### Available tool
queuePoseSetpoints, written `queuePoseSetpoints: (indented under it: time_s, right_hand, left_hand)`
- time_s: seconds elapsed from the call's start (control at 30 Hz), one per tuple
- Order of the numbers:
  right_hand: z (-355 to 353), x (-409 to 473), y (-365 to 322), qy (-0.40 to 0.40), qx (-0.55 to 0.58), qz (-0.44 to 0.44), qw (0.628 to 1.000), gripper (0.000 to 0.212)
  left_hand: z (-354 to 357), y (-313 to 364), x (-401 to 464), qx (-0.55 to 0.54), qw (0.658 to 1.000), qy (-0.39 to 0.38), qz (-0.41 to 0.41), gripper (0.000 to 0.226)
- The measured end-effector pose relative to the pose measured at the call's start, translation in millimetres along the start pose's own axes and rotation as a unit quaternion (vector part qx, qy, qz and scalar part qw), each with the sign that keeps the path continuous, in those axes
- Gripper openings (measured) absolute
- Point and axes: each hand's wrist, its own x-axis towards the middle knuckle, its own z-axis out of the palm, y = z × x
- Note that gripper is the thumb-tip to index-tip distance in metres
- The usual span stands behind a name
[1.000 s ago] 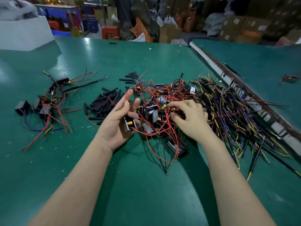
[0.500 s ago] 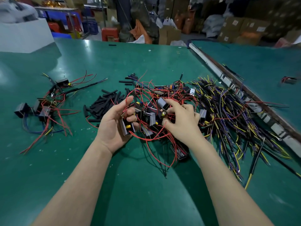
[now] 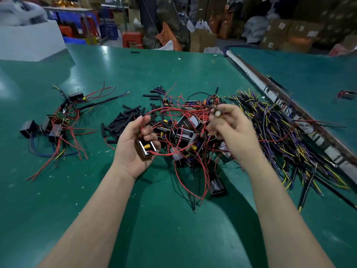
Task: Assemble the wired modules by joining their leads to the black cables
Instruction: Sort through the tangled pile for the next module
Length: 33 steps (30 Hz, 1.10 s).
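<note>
Left hand (image 3: 135, 146) cradles one wired module (image 3: 145, 148) in the palm, fingers curled round it, thumb and forefinger also pinching its red leads (image 3: 164, 153) up near the fingertips; reads as keeping the body still so the leads can be teased free of the heap. Right hand (image 3: 229, 128) is raised over the module pile (image 3: 188, 136), fingertips pinched on something small and pale plus a few red strands; blurred, so can't say what exactly, likely a lead end being pulled clear. Black cables (image 3: 280, 132) with yellow and purple cores lie fanned on the desk (image 3: 164, 238) to the right, within reach for the join. Black sleeve pieces (image 3: 123, 120) sit just left of the pile. Finished-looking units (image 3: 56, 124) are parked far left, apart from raw stock. No legible labels or markings; carton stickers at the back are too blurred.
</note>
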Motion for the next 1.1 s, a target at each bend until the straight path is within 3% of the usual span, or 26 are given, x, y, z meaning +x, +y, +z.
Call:
queuePoseSetpoints:
  time_s: [0.13,0.23,0.43,0.6,0.77,0.97,1.1]
  right_hand:
    - [-8,3,-13,0.026,0.222,0.057,0.973,0.016]
    - [-7,5,-16,0.031,0.285,0.101,0.953,0.010]
    - [-5,4,-13,0.154,0.160,0.041,0.974,0.013]
    - [-6,3,-13,0.201,0.184,-0.012,0.962,0.009]
    - [-30,8,-12,0.292,0.237,0.004,0.926,0.005]
    - [-25,10,-8,0.214,0.210,0.036,0.953,0.014]
    - [-21,9,-6,0.217,0.146,-0.049,0.964,0.030]
  left_hand:
    - [1,-2,1,0.029,1.000,0.001,0.003,0.024]
    - [0,-3,3,0.028,1.000,0.008,0.009,0.022]
    - [3,-5,2,0.034,0.998,-0.010,0.044,0.015]
    - [4,-4,-2,0.018,0.998,-0.028,0.059,0.021]
    - [-7,8,2,-0.044,0.997,-0.009,0.070,0.020]
    - [-6,3,2,-0.019,0.999,-0.038,0.016,0.027]
    - [-5,3,1,0.002,0.998,-0.064,0.002,0.046]
